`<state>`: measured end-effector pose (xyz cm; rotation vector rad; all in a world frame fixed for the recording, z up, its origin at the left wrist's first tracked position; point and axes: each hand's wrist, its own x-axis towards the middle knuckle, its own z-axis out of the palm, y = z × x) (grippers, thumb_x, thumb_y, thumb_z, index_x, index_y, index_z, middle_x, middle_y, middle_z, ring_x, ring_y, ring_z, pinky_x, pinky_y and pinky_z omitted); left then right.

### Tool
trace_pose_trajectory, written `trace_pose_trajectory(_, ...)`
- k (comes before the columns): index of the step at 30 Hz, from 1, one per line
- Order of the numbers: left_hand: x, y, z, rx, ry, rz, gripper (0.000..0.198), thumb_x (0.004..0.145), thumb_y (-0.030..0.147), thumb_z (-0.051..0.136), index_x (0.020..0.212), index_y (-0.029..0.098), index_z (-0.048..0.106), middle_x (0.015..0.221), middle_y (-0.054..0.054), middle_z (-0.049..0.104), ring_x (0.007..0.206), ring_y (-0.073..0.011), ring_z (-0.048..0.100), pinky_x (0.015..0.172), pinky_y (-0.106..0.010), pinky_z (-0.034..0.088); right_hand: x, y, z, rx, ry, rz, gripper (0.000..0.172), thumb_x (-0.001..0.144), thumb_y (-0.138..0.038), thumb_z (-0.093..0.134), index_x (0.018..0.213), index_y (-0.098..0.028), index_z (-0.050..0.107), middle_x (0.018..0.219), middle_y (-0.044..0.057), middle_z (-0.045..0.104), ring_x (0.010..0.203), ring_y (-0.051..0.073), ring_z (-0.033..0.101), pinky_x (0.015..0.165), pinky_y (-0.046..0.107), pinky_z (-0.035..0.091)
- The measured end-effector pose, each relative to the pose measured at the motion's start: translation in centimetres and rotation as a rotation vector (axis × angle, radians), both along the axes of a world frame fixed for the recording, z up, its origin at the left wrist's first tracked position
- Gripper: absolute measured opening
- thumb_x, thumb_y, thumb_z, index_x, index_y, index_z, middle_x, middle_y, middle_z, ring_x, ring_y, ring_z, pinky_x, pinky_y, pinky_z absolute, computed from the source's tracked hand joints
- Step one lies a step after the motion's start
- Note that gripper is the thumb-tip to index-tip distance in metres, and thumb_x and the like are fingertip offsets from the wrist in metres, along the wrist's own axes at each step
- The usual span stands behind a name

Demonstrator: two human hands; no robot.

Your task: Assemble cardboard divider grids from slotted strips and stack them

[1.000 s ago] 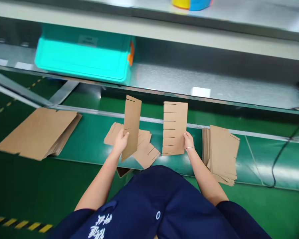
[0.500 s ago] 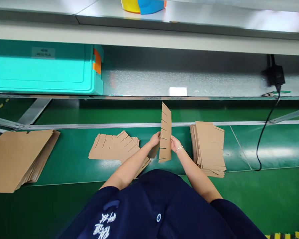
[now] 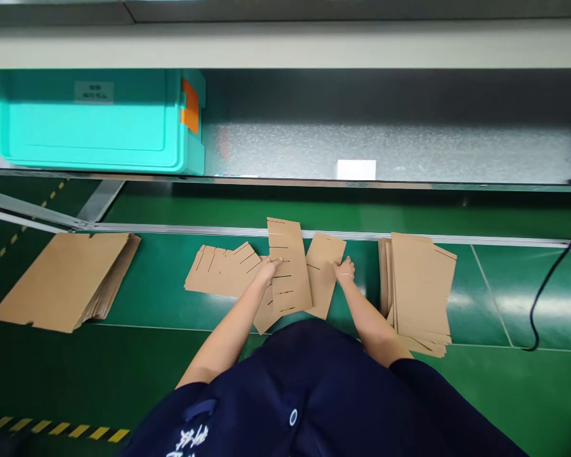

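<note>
My left hand (image 3: 267,271) grips the left edge of a long slotted cardboard strip (image 3: 289,266), its thumb lying on the face. Between thumb and fingers, my right hand (image 3: 345,270) holds a shorter cardboard piece (image 3: 324,270) by its right edge. The left edge of that shorter piece lies against or just behind the long strip; I cannot tell whether they touch. Under and beside my left hand, several slotted cardboard pieces (image 3: 219,273) lie overlapping on the green surface. A stack of cardboard pieces (image 3: 421,285) lies to the right of my right hand.
Larger cardboard sheets (image 3: 66,276) are stacked at the left. Behind the green work surface (image 3: 157,285) runs a metal shelf (image 3: 276,143) with a teal lidded box (image 3: 95,120) and a small white block (image 3: 356,169). A black cable (image 3: 535,311) hangs at the right.
The long strip, held upright and edge-on between both hands before, now shows its broad face in my left hand. My right hand has moved right and holds the separate shorter piece. The view has shifted.
</note>
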<state>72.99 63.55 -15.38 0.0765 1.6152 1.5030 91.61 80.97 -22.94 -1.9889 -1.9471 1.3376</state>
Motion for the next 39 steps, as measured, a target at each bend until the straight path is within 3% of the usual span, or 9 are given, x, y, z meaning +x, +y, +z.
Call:
trace_pose_trajectory(2, -0.8, -1.2, 0.5, -0.029, 0.001, 0.044, 0.04, 0.063, 0.036, 0.072, 0.096, 0.015, 0.061, 0.097, -0.012, 0.07, 0.087, -0.0259, 0.066, 0.082, -0.044, 0.051, -0.8, 0.7, -0.3, 0.084, -0.218, 0.067, 0.089, 0.065, -0.043, 0.07, 0.136, -0.01, 0.029, 0.133, 0.024, 0.038, 0.127, 0.034, 0.034, 0.1, 0.047, 0.032)
trace_pose_trajectory(5, -1.8, -2.5, 1.4, -0.047, 0.047, 0.077, 0.04, 0.064, 0.035, 0.071, 0.097, 0.015, 0.061, 0.101, -0.011, 0.069, 0.092, -0.0255, 0.065, 0.085, -0.043, 0.05, -2.6, 0.5, -0.5, 0.065, -0.245, 0.092, 0.084, 0.059, -0.035, 0.076, 0.128, -0.01, 0.036, 0.126, 0.024, 0.045, 0.12, 0.033, 0.042, 0.097, 0.049, 0.035)
trace_pose_trajectory(8, -3.0, -3.5, 2.4, -0.073, 0.109, 0.076, 0.043, 0.064, 0.039, 0.07, 0.098, 0.015, 0.061, 0.105, -0.012, 0.067, 0.095, -0.0265, 0.063, 0.085, -0.042, 0.05, -4.0, 0.3, 0.2, 0.032, -0.116, 0.084, 0.061, 0.064, -0.03, 0.07, 0.117, -0.009, 0.045, 0.115, 0.022, 0.055, 0.105, 0.028, 0.055, 0.088, 0.041, 0.043)
trace_pose_trajectory(11, -4.5, -4.6, 3.8, -0.122, 0.214, -0.045, 0.044, 0.068, 0.044, 0.065, 0.1, 0.015, 0.062, 0.106, -0.012, 0.067, 0.096, -0.0271, 0.063, 0.083, -0.041, 0.05, -3.6, 1.5, 2.3, 0.058, 0.047, 0.153, 0.035, 0.079, -0.031, 0.05, 0.108, -0.012, 0.051, 0.106, 0.013, 0.063, 0.091, 0.02, 0.061, 0.076, 0.029, 0.048)
trace_pose_trajectory(16, -5.8, -4.4, 6.6, -0.316, 0.603, -0.474, 0.037, 0.078, 0.036, 0.052, 0.111, 0.02, 0.06, 0.109, -0.008, 0.066, 0.099, -0.0266, 0.061, 0.081, -0.036, 0.048, 1.4, 5.3, 10.1, 0.331, 0.322, 0.427, 0.031, 0.083, -0.041, 0.044, 0.102, -0.018, 0.054, 0.095, 0.006, 0.067, 0.083, 0.019, 0.061, 0.07, 0.028, 0.046)
trace_pose_trajectory(20, -4.2, -0.7, 7.0, -0.491, 0.901, -0.801, 0.035, 0.082, 0.027, 0.046, 0.114, 0.021, 0.058, 0.107, -0.01, 0.066, 0.097, -0.0276, 0.06, 0.08, -0.036, 0.046, 5.5, 6.1, 18.0, 0.545, 0.083, 0.607, 0.03, 0.085, -0.047, 0.043, 0.092, -0.02, 0.054, 0.066, 0.002, 0.061, 0.059, 0.018, 0.055, 0.055, 0.026, 0.038)
trace_pose_trajectory(23, -1.6, 2.8, 5.7, -0.517, 0.977, -0.947, 0.033, 0.081, 0.022, 0.047, 0.112, 0.02, 0.058, 0.101, -0.011, 0.067, 0.094, -0.0274, 0.061, 0.081, -0.036, 0.045, 6.2, 4.9, 21.1, 0.587, -0.178, 0.65, 0.029, 0.089, -0.041, 0.037, 0.1, -0.018, 0.052, 0.068, 0.005, 0.06, 0.061, 0.019, 0.054, 0.05, 0.025, 0.032)
trace_pose_trajectory(30, 2.6, 7.8, 1.6, -0.416, 0.883, -0.908, 0.017, 0.075, 0.013, 0.056, 0.087, 0.022, 0.065, 0.084, -0.012, 0.067, 0.095, -0.0307, 0.061, 0.089, -0.042, 0.041, 6.7, 3.5, 19.5, 0.424, -0.493, 0.63, 0.029, 0.093, -0.031, 0.031, 0.114, -0.016, 0.043, 0.082, 0.009, 0.063, 0.07, 0.02, 0.058, 0.051, 0.024, 0.031)
trace_pose_trajectory(39, 2.1, 10.3, 0.8, -0.396, 0.881, -0.951, 0.015, 0.077, 0.017, 0.053, 0.088, 0.021, 0.064, 0.09, -0.013, 0.067, 0.099, -0.031, 0.059, 0.091, -0.043, 0.04, 8.6, 4.4, 18.8, 0.405, -0.471, 0.574, 0.034, 0.093, -0.029, 0.033, 0.123, -0.014, 0.039, 0.088, 0.01, 0.065, 0.076, 0.022, 0.061, 0.06, 0.027, 0.038)
